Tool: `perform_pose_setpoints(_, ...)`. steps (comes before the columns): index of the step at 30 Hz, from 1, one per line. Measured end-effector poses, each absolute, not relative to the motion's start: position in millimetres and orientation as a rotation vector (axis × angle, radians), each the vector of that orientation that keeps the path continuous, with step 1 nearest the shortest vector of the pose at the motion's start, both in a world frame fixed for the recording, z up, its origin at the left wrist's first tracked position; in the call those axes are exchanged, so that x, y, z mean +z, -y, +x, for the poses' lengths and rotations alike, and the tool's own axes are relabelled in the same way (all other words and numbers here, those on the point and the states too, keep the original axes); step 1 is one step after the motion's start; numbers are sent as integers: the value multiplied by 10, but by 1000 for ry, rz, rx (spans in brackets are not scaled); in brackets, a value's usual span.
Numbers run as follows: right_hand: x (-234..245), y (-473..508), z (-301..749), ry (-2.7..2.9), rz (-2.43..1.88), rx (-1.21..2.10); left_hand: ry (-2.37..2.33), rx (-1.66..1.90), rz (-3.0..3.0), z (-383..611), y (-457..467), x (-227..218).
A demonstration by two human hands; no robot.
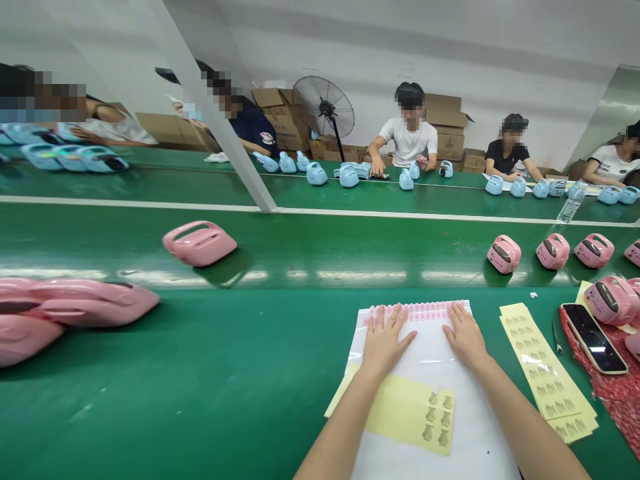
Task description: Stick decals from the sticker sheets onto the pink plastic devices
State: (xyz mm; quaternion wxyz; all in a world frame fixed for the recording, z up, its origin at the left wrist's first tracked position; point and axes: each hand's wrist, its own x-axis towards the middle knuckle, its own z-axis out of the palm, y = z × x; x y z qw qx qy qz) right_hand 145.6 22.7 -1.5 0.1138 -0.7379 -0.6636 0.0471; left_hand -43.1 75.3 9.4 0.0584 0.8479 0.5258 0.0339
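My left hand (384,341) lies flat with fingers spread on the upper left of a white sheet (430,347). Across from it, my right hand (466,337) rests flat on the sheet's upper right. Rows of small pink stickers (425,311) run along the sheet's top edge, and the fingertips of both hands touch that strip. A yellow sticker sheet (407,407) with several dark printed labels lies on the white sheet, partly hidden under my left forearm. Neither hand holds anything.
More yellow sticker sheets (537,360) lie right, beside tweezers (557,337), a phone (593,338) and red bubble wrap (620,393). Pink plastic cases (200,243) stand on the green belt (320,253); others pile at left. Opposite, several co-workers (410,137) sit behind light-blue cases (317,174).
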Motion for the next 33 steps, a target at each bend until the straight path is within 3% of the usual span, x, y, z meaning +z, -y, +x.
perform_pose_setpoints(5, -44, -230, 1490, 1946, -2157, 122, -1883, 62, 2442, -501, -694, 111)
perform_pose_setpoints(16, 43, -337, 1620, 1950, -2099, 286, -1879, 156, 2473, -414, -748, 91)
perform_pose_setpoints(27, 51, 655, 1323, 2086, -1937, 518, -1931, 359, 2327, -323, -757, 87)
perform_pose_setpoints(33, 200, 634, 1236, 1993, -1992, 467, -1564, 398, 2622, -441, -361, 168)
